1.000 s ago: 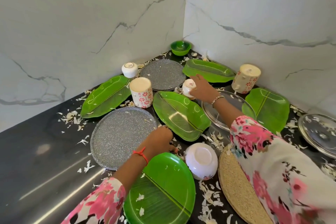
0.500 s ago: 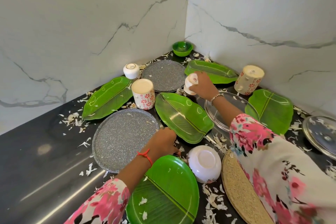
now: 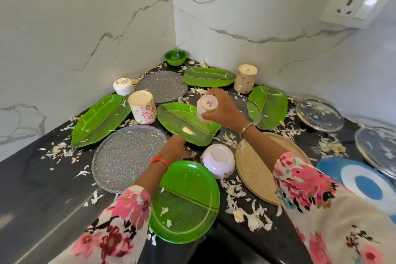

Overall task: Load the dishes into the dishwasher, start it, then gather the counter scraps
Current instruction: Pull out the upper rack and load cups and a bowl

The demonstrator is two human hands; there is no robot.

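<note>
Just right of the frame's centre, the right hand (image 3: 224, 111) holds a small white cup (image 3: 206, 106) bottom-up, lifted above the counter (image 3: 42, 188); its fingers (image 3: 214, 93) curl over the far side of the cup and the thumb clamps the near side. The cup hangs over the right end of a leaf-shaped green tray (image 3: 184, 124), in front of a clear glass plate (image 3: 248, 107). The left hand (image 3: 175, 148) sits low at centre, knuckles up, at the near edge of that tray and just beside a grey speckled plate (image 3: 126, 156); its fingers are tucked out of sight, so I cannot tell whether they grip anything. Below it a round green plate (image 3: 188, 201) overhangs the counter's front edge, with an upturned white bowl (image 3: 218, 162) and a woven mat (image 3: 255, 169) to its right. An upturned floral mug (image 3: 142, 107) stands left of the tray. Pale scraps (image 3: 242, 208) litter the dark counter around the dishes.
</note>
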